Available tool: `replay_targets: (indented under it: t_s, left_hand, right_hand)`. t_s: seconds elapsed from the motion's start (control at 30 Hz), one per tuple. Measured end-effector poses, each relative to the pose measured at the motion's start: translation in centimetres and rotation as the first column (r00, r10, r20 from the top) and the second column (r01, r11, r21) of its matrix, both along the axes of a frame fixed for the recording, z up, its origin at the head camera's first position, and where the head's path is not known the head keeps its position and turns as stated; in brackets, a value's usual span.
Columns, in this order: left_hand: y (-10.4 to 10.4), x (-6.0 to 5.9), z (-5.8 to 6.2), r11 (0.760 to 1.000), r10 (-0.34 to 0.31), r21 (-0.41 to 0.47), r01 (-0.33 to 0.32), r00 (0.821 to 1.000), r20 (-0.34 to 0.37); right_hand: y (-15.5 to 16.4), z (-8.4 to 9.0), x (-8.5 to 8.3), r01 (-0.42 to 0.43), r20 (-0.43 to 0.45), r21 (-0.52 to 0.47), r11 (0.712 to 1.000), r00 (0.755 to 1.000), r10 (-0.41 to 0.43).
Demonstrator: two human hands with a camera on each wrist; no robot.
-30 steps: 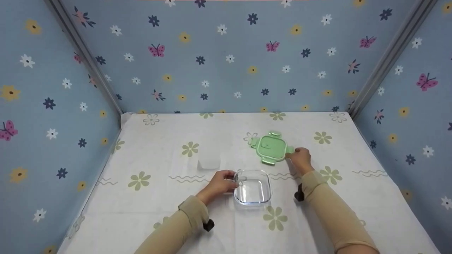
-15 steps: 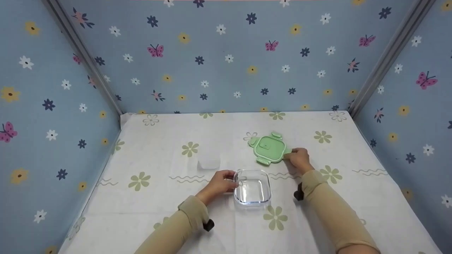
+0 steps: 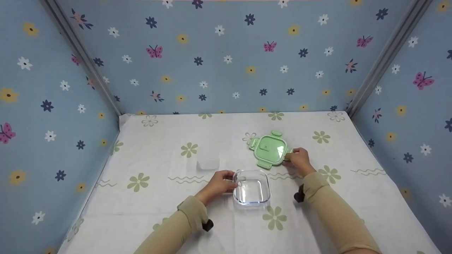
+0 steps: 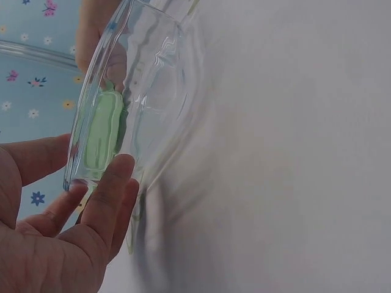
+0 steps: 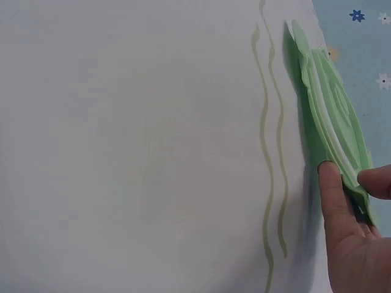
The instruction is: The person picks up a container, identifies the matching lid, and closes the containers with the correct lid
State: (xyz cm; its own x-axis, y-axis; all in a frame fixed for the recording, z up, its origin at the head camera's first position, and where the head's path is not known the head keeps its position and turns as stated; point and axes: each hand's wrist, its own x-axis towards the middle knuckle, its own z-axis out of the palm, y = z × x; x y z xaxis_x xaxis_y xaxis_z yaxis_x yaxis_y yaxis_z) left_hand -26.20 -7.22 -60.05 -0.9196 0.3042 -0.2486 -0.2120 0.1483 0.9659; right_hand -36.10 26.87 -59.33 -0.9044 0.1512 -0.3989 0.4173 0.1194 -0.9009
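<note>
Since the earlier frame the square green plastic lid with four clip tabs [image 3: 269, 150] has tipped up at centre-right, pinched at its edge by the right hand [image 3: 298, 160], while the left hand's [image 3: 219, 183] fingers curl around the clear square glass container [image 3: 252, 187] below it, steadying it on the flowered tablecloth [image 3: 159, 197].

One glass dish [image 3: 252, 187], near centre. One green lid [image 3: 269, 149], far right of dish. One small clear cup [image 3: 208, 163], left of lid. Two hands: left hand [image 3: 218, 183] at dish, right hand [image 3: 300, 159] at lid. One flowered cloth [image 3: 159, 197]. Two wrist straps.
</note>
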Motion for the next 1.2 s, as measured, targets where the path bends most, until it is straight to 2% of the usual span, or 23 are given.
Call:
replay_targets:
  t_s: [0.23, 0.47, 0.7, 0.97, 1.2]
  left_hand:
    - [0.01, 0.01, 0.11, 1.0, -0.003, -0.007, 0.003, 1.0, 0.004]
    - [-0.03, 0.01, 0.18, 1.0, -0.018, -0.024, 0.018, 1.0, -0.006]
    - [-0.08, -0.03, 0.05, 1.0, -0.006, 0.008, 0.006, 1.0, 0.001]
    - [0.05, 0.1, 0.15, 1.0, -0.008, 0.004, 0.008, 1.0, 0.0]
    - [-0.05, 0.01, 0.27, 1.0, -0.014, -0.011, 0.014, 1.0, -0.006]
  right_hand:
    - [-0.07, -0.02, 0.22, 0.014, -0.005, -0.049, 0.999, 1.0, -0.014]
    - [-0.05, -0.04, 0.53, 0.018, 0.012, -0.155, 0.988, 1.0, -0.017]
    - [0.03, -0.49, 0.73, -0.007, -0.003, -0.13, 0.992, 1.0, 0.007]
    - [-0.18, -0.39, 0.77, -0.064, 0.027, -0.111, 0.992, 0.997, 0.068]
    - [-0.49, -0.22, 0.85, -0.071, -0.003, -0.105, 0.992, 0.997, 0.071]
